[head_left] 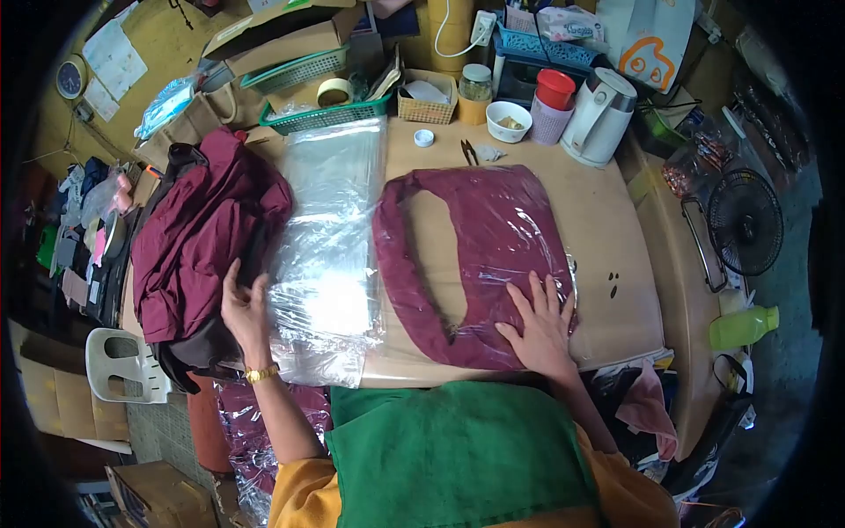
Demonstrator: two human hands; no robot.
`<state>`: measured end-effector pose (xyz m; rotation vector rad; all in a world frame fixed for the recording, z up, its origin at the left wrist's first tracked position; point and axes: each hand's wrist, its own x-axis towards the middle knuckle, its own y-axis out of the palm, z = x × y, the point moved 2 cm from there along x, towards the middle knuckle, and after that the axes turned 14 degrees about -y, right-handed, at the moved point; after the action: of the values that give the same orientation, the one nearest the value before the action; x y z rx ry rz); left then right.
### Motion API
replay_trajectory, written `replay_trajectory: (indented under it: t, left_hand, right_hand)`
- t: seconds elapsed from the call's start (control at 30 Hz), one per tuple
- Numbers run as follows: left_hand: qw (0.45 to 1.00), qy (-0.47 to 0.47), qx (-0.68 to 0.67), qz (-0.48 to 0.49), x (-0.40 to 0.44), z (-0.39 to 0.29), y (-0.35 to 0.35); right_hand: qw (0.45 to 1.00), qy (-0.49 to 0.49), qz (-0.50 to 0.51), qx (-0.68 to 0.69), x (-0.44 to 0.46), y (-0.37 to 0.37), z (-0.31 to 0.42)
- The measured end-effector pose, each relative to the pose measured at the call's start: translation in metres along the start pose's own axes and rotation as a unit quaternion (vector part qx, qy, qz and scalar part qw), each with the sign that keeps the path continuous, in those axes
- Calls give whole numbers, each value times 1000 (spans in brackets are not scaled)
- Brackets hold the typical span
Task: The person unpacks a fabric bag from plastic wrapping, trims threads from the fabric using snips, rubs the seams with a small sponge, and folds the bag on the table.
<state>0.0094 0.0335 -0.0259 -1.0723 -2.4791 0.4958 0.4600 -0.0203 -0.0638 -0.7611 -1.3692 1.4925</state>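
Note:
My right hand (539, 327) lies flat with spread fingers on the lower right of a maroon cloth shoulder bag (502, 220). Glossy clear plastic covers the bag's body, and its long strap curves out to the left. My left hand (245, 310) has its fingers apart, with nothing seen in them. It is beside a heap of maroon cloth (207, 238) with dark parts; whether it touches the heap I cannot tell. Between the heap and the bag lies a stack of clear plastic sleeves (326, 238), shining in the light.
Along the table's (607, 224) back edge are a green basket (326, 116) with tape, a jar (475, 84), a white bowl (509, 121), a red-topped cup (554, 90) and a white kettle (600, 116). Small black snips (468, 153) lie behind the bag. A fan (745, 222) is at right.

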Motion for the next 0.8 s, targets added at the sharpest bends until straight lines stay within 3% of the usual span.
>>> replay_trajectory:
  t: [0.07,0.13,0.17,0.23,0.27,0.3,0.37,0.43,0.5,0.57,0.63,0.67,0.7,0.77,0.8]
  left_hand:
    - [960,148,189,-143,0,-17,-12]
    - [972,225,39,-51,-25,-60,0]
    - [958,281,53,26,-45,-80,10]
    - [936,237,-45,257,-111,-104,57]
    - [882,322,16,345,-134,-123,74]
    - [838,379,155,361,-158,-113,93]
    - [831,332,276,351,-154,-79,117]
    - [902,175,239,314,-108,-27,112]
    - [917,192,336,97,-68,16,83]
    - [899,244,359,51,-36,20,51]
    - [929,185,310,74,-34,-37,35]
    - [932,267,246,-2,-29,-48,38]
    - [934,275,225,-28,-21,-59,40]
    - [947,241,205,-50,12,-53,54]
    - [948,188,250,-61,29,-40,66]
  right_hand:
    - [1000,9,-7,0,9,7,6]
    - [1000,22,-13,0,17,13,8]
    - [1000,22,-10,1,20,15,9]
    - [1000,15,-4,2,24,19,10]
    - [1000,13,0,-5,24,18,11]
    - [1000,12,0,-6,22,16,12]
    - [1000,7,17,-1,20,13,10]
    - [1000,4,11,0,12,12,7]
    - [1000,5,6,3,8,5,3]
    - [989,-41,127,58,17,-22,-1]
    - [983,-47,162,76,47,-42,-6]
    - [988,-66,77,118,66,-41,-11]
    - [984,-85,-7,159,84,-39,-15]
    - [984,-81,-105,119,125,-28,-16]
    - [983,-92,-104,123,139,-13,-17]
